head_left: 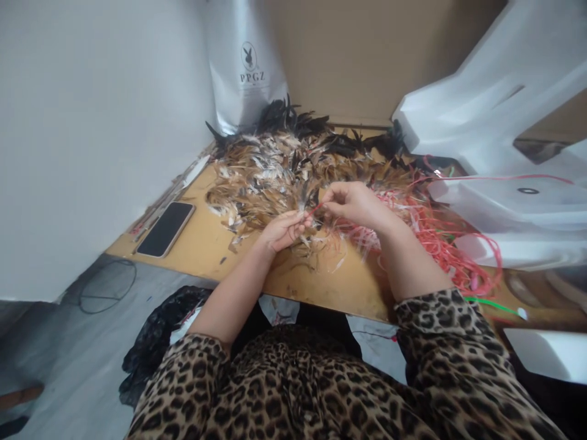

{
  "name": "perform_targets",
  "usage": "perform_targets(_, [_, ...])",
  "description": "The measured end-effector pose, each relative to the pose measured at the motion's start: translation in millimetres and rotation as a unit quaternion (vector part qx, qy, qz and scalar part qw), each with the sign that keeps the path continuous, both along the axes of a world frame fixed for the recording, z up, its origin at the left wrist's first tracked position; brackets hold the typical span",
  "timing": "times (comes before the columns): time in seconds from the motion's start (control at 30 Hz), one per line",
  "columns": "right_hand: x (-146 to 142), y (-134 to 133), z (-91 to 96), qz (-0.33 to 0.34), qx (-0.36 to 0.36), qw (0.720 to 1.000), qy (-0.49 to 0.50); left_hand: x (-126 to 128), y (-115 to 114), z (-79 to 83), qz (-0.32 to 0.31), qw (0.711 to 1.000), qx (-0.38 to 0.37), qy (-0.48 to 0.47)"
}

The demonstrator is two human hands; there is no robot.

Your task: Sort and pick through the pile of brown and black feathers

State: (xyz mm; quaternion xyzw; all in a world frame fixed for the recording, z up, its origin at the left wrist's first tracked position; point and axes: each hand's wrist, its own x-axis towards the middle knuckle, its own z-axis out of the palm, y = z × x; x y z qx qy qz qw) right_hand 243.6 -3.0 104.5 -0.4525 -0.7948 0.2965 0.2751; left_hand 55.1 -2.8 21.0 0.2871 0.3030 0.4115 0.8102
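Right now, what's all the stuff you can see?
Table: one, tan, centre
Feathers: many, brown, black, white, on table
Strips: many, red and pink, right of feathers
Loose strand: one, green, lower right
Held strand: one, red, centre
Phone: one, dark, table's left
Printed bag: one, silvery, behind feathers
Equipment: several parts, white, right
Panel: one, brown, back
Wall: one, pale, left
Floor: one, grey, lower left
Plastic: one heap, black, on floor
Cable: one, dark, left
Sleeves: two, spotted, below
Left fingers: several, bare, on held strand
Right fingers: several, bare, likewise

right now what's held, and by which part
The left hand and right hand pinch a red strand at either end of its visible stretch; any grip on feathers is unclear.
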Motion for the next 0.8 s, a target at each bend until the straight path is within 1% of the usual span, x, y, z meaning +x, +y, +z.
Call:
perform_targets(0.07, [3,0,0.3,0.001,0.017,1.000,-0.014,0,1,0.7,0.019,1.000,-0.007,0.003])
perform_targets(0.13, [4,0,1.6,0.001,0.037,0.998,-0.048,0,1,0.9,0.040,0.999,-0.004,0.008])
perform_targets(0.23, [4,0,3.9,0.009,0.061,0.991,-0.118,0,2,0.4,0.065,0.997,0.018,0.025])
perform_targets(0.33, [4,0,5.7,0.013,0.103,0.979,-0.178,1,1,-0.5,0.078,0.994,0.043,0.057])
perform_targets(0.47, [4,-3,7.2,0.023,0.160,0.968,-0.190,4,0,-1.9,0.086,0.989,0.068,0.103])
perform_targets(0.57, [2,-6,7.5,0.017,0.198,0.963,-0.182,5,-2,-2.7,0.072,0.984,0.102,0.126])
perform_targets(0.8, [-7,-11,5.4,-0.009,0.270,0.941,-0.206,8,-10,-1.6,0.000,0.966,0.180,0.184])
